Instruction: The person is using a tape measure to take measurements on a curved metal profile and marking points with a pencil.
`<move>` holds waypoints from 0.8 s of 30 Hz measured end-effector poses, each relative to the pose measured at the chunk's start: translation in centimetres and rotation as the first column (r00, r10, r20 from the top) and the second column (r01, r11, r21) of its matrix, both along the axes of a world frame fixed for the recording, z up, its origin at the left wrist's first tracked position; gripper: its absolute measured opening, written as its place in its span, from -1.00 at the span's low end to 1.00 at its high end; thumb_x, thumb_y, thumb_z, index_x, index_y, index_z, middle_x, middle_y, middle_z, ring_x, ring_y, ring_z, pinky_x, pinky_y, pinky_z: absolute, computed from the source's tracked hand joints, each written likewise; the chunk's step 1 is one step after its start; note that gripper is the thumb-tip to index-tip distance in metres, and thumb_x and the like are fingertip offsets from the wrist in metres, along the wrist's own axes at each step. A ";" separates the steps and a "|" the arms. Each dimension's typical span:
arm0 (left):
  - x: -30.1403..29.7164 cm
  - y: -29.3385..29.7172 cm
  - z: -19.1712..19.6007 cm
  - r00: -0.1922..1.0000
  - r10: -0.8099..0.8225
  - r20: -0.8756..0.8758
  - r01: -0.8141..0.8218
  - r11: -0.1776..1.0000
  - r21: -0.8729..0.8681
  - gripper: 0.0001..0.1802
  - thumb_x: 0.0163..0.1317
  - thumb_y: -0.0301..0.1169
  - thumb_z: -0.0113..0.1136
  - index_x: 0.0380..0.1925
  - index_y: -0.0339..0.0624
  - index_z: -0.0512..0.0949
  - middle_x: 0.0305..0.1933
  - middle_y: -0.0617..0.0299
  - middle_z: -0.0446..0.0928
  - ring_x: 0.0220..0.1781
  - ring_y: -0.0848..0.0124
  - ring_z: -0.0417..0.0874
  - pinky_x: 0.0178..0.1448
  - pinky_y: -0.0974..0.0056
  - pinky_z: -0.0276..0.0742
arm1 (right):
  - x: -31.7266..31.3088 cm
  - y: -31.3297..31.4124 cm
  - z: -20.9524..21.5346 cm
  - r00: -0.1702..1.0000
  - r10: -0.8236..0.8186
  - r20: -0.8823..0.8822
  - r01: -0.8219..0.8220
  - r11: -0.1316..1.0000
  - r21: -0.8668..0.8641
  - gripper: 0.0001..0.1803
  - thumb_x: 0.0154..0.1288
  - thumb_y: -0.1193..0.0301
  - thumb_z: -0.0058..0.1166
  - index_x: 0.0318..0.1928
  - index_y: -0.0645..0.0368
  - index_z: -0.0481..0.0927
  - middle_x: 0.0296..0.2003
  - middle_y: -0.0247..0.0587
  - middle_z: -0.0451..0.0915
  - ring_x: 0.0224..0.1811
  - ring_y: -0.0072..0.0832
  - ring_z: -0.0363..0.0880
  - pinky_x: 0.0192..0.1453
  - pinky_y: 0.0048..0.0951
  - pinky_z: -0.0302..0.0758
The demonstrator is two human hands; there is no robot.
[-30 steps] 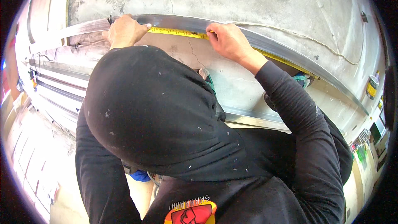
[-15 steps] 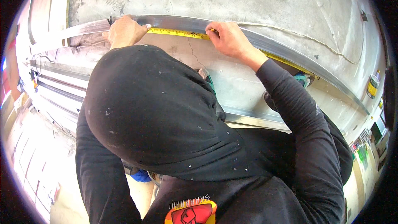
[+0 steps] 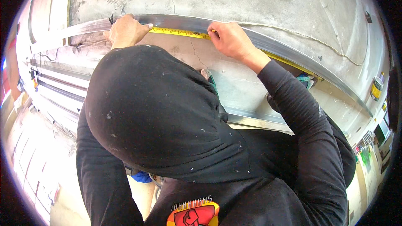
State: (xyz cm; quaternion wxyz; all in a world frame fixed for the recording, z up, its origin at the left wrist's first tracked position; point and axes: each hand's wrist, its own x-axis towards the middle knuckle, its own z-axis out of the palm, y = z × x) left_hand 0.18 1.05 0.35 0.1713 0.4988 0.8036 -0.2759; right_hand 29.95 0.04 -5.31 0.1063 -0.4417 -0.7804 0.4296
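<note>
Someone in a black hood [image 3: 155, 109] leans over a long metal bar [image 3: 176, 20], left hand [image 3: 124, 32] gripping it, right hand [image 3: 231, 40] pinching a small yellow item [image 3: 214, 31] by the yellow measuring tape [image 3: 178, 32] stretched along the bar's near edge. A can [image 3: 376, 90] stands far right.

Pale cord [image 3: 312, 39], yellow-labelled can [image 3: 377, 88]

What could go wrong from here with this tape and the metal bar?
The tape runs along the bar, with the thumb of the left hand beside it; if either shifts, the tape could slide out of line. The right hand is bare, as is the left, and both are at the bar, so a sharp edge, if there is one, might nick them. The bar is long, so a bump could swing its far end.
</note>
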 end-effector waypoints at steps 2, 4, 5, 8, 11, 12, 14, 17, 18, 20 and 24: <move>0.1 0.0 0.1 1.000 0.000 0.003 0.000 1.000 -0.001 -0.26 0.10 0.22 0.41 0.07 -0.13 0.68 0.10 0.00 0.71 0.20 0.04 0.68 0.21 -0.19 0.45 | -0.3 0.0 0.0 0.998 -0.013 0.054 0.009 0.997 0.072 -0.87 0.31 0.44 0.16 -0.23 0.24 0.69 -0.38 0.16 0.67 -0.30 0.08 0.69 -0.20 -0.11 0.60; 0.2 0.1 0.1 1.000 -0.005 -0.017 0.005 1.000 -0.013 -0.26 0.10 0.22 0.41 0.07 -0.13 0.68 0.09 0.00 0.71 0.20 0.04 0.69 0.21 -0.19 0.46 | -0.4 0.2 -0.1 0.991 -0.038 0.129 0.019 0.990 0.141 -0.88 0.31 0.45 0.17 -0.23 0.23 0.69 -0.38 0.14 0.68 -0.31 0.09 0.69 -0.21 -0.11 0.61; 0.3 0.0 0.1 1.000 -0.004 -0.015 0.004 1.000 -0.013 -0.26 0.09 0.22 0.41 0.07 -0.13 0.68 0.09 0.00 0.71 0.20 0.04 0.69 0.21 -0.19 0.46 | -0.4 0.6 -0.2 0.978 -0.207 -0.030 0.208 0.943 0.261 -0.88 0.31 0.45 0.16 -0.24 0.23 0.69 -0.37 0.14 0.69 -0.30 0.09 0.70 -0.19 -0.07 0.62; 0.2 -0.1 0.1 1.000 0.003 -0.024 -0.003 1.000 -0.006 -0.27 0.09 0.22 0.41 0.06 -0.12 0.69 0.09 -0.01 0.71 0.19 0.03 0.69 0.21 -0.19 0.47 | 0.3 1.1 -0.1 0.932 -0.293 -0.214 0.339 0.913 0.228 -0.88 0.31 0.45 0.15 -0.25 0.23 0.69 -0.36 0.12 0.71 -0.29 0.07 0.72 -0.18 -0.06 0.63; 0.2 -0.1 -0.1 1.000 -0.004 -0.028 0.005 0.999 0.034 -0.27 0.08 0.22 0.41 0.05 -0.13 0.69 0.08 -0.02 0.71 0.19 0.01 0.69 0.21 -0.16 0.49 | 1.6 0.7 -0.1 0.965 -0.188 -0.183 0.191 0.982 -0.002 -0.88 0.31 0.45 0.16 -0.23 0.22 0.70 -0.35 0.11 0.71 -0.28 0.04 0.72 -0.17 -0.10 0.63; 0.1 -0.1 -0.1 1.000 -0.009 -0.020 0.009 1.000 0.025 -0.27 0.08 0.22 0.42 0.05 -0.14 0.69 0.08 -0.03 0.71 0.19 0.01 0.69 0.20 -0.14 0.51 | 1.8 0.6 -0.2 0.981 -0.130 -0.146 0.111 0.985 -0.130 -0.87 0.30 0.45 0.17 -0.22 0.22 0.70 -0.35 0.11 0.71 -0.28 0.03 0.72 -0.17 -0.12 0.63; 0.0 -0.1 0.0 1.000 -0.012 -0.014 0.012 1.000 0.015 -0.26 0.08 0.22 0.42 0.05 -0.15 0.69 0.08 -0.03 0.71 0.19 0.00 0.69 0.20 -0.12 0.52 | 1.9 0.4 -0.5 0.985 -0.071 -0.157 0.065 0.997 -0.042 -0.88 0.32 0.47 0.18 -0.19 0.22 0.70 -0.36 0.07 0.71 -0.34 -0.08 0.71 -0.21 -0.23 0.60; 0.1 -0.1 0.0 1.000 -0.016 -0.022 0.016 1.000 0.016 -0.25 0.07 0.22 0.42 0.05 -0.16 0.69 0.08 -0.04 0.71 0.19 0.01 0.69 0.19 -0.10 0.53 | 1.8 0.3 -0.8 0.986 -0.011 -0.165 0.012 1.000 0.002 -0.87 0.33 0.48 0.18 -0.16 0.22 0.70 -0.37 0.03 0.70 -0.38 -0.18 0.70 -0.24 -0.33 0.57; 0.0 -0.1 0.0 1.000 -0.015 -0.019 0.015 1.000 0.018 -0.25 0.07 0.23 0.42 0.05 -0.15 0.69 0.07 -0.03 0.71 0.18 0.01 0.70 0.19 -0.10 0.53 | 1.8 0.3 -0.9 0.991 -0.010 -0.135 0.004 0.999 -0.046 -0.87 0.33 0.48 0.18 -0.16 0.22 0.70 -0.37 0.03 0.70 -0.36 -0.16 0.70 -0.22 -0.31 0.58; 0.0 0.0 -0.1 1.000 -0.016 -0.016 0.016 1.000 0.020 -0.26 0.06 0.23 0.43 0.05 -0.13 0.69 0.07 -0.03 0.72 0.18 0.01 0.70 0.20 -0.11 0.53 | 1.8 0.3 -0.9 0.987 -0.004 -0.162 0.001 1.000 -0.016 -0.87 0.33 0.47 0.17 -0.16 0.22 0.70 -0.36 0.04 0.70 -0.35 -0.13 0.70 -0.21 -0.29 0.58; 0.0 -0.1 -0.3 1.000 -0.008 -0.026 0.009 1.000 0.016 -0.27 0.06 0.23 0.43 0.04 -0.10 0.70 0.04 -0.01 0.73 0.16 0.02 0.71 0.19 -0.12 0.52 | 1.8 0.3 -0.8 0.994 0.005 -0.109 -0.008 1.000 -0.021 -0.86 0.32 0.46 0.17 -0.17 0.23 0.69 -0.34 0.05 0.70 -0.32 -0.05 0.69 -0.19 -0.23 0.58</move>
